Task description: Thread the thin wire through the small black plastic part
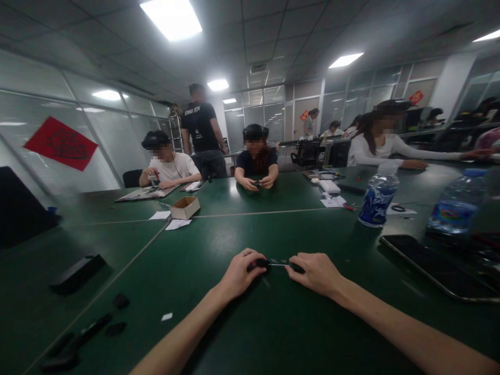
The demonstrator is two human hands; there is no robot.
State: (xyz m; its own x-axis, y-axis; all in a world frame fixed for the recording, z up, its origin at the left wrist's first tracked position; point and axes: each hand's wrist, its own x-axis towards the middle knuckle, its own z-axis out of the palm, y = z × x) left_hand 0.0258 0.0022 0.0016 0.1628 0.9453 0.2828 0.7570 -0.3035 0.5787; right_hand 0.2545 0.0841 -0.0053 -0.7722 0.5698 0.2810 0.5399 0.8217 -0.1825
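Above the green table (234, 333), my left hand (240, 272) is closed around a small dark piece (263, 263), whose exact kind I cannot make out. My right hand (319, 273) grips the dark handle of a screwdriver (278, 264). Its thin metal shaft points left and its end meets the dark piece, or lies right at it. The fingers hide most of the piece and part of the handle.
Black parts (91, 330) and a black box-like object (78, 273) lie to the left, with a white scrap (167, 316) nearer. A phone (433, 263) and two bottles (378, 200) stand or lie right. Beyond are a cardboard box (185, 208) and a seated co-worker (255, 161).
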